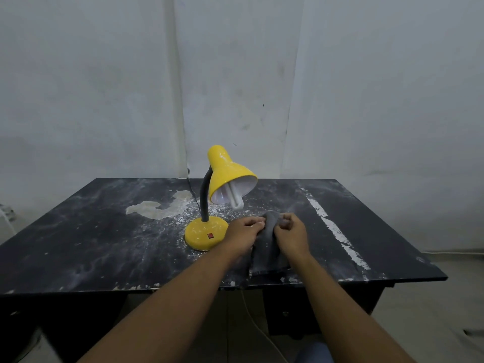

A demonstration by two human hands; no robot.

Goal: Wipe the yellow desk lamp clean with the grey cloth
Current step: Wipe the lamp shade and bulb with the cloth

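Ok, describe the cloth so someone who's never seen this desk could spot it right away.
Find the dark dusty desk, then the yellow lamp near its middle. Just right of the lamp's round base, the grey cloth lies bunched between both hands, the only soft fabric there.

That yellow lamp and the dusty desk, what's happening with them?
A person is getting ready to clean. Both the left hand and right hand grip a grey cloth lying on the dark table, just right of the yellow desk lamp. The cloth hasn't touched the lamp yet; white specks still show on its shade and base.
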